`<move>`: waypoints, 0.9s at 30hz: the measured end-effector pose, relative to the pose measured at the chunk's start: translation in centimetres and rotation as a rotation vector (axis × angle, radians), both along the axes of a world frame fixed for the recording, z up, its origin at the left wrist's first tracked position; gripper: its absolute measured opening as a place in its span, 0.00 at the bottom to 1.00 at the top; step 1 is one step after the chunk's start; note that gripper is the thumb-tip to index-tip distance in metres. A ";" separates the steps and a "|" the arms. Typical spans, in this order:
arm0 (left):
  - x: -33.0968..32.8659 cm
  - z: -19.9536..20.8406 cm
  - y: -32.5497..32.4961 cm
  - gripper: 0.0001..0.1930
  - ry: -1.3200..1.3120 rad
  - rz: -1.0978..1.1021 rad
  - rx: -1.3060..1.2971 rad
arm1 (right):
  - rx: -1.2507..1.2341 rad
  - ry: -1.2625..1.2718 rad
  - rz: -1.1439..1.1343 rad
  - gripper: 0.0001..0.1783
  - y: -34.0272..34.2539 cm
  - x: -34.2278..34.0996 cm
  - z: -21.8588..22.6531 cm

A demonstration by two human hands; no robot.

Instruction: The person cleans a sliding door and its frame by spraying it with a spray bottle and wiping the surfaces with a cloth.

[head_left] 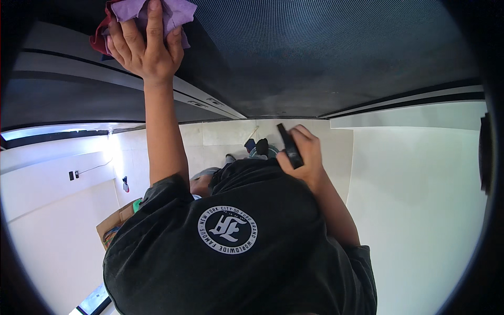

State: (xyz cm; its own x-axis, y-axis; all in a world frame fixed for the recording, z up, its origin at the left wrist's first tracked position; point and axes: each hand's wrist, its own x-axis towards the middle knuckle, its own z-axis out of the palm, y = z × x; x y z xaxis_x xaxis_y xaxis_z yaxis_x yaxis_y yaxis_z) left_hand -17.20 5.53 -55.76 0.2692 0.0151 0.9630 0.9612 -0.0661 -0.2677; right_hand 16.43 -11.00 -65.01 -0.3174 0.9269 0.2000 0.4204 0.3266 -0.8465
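My left hand is raised at the upper left, its arm stretched out. Its fingers press a crumpled purple cloth, with a dark red cloth bunched at its left side, against a dark mesh screen panel. Lower down, in front of my dark shirt, my right hand is closed around a narrow black bar-shaped object. What kind of object it is I cannot make out. It is held apart from the panel.
Grey frame rails run along the panel's edge. A pale tiled floor lies below, with a bucket partly hidden by my body. An open cardboard box stands at the left. White walls rise at the right.
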 end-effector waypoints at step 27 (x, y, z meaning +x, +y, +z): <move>0.0 -1.9 -0.3 0.29 -0.035 -0.005 -0.074 | -0.026 -0.063 0.255 0.15 3.5 -7.4 -6.2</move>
